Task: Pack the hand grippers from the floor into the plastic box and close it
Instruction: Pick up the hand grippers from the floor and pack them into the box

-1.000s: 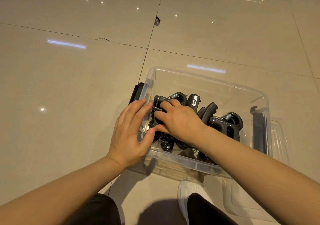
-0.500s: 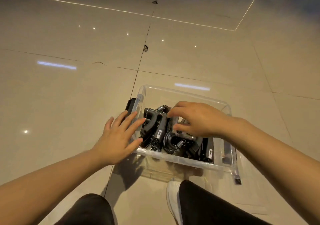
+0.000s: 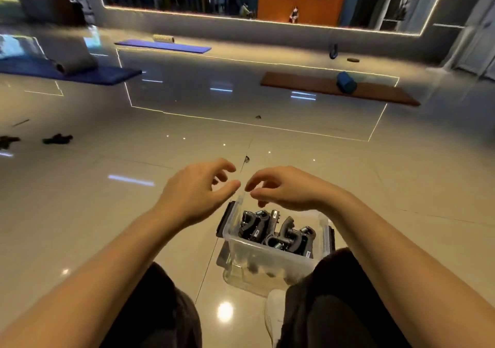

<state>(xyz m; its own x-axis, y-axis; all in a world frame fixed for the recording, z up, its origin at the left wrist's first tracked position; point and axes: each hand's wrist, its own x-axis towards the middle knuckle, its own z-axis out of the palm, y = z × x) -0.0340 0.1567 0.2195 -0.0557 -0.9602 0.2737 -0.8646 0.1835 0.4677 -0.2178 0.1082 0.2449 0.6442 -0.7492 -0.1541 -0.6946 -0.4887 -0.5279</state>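
A clear plastic box [image 3: 257,260] stands open on the tiled floor between my knees. Several black hand grippers [image 3: 278,233] lie piled inside it. My left hand [image 3: 198,189] and my right hand [image 3: 284,189] hover above the box's far edge, fingers loosely curled and apart, holding nothing. Black latch clips show on the box's left side [image 3: 223,220] and right side [image 3: 331,236]. More dark items, maybe hand grippers [image 3: 57,138], lie far off on the floor at the left. I see no lid clearly.
Blue mats [image 3: 88,75] and a brown mat [image 3: 337,87] with a blue roller [image 3: 346,81] lie farther out. A mirrored wall closes the back. My white shoe [image 3: 274,313] and dark trouser legs sit close to the box.
Both hands have lifted out of the box and off its rim, now empty above it. My head has tilted up, so the far room has come into view.
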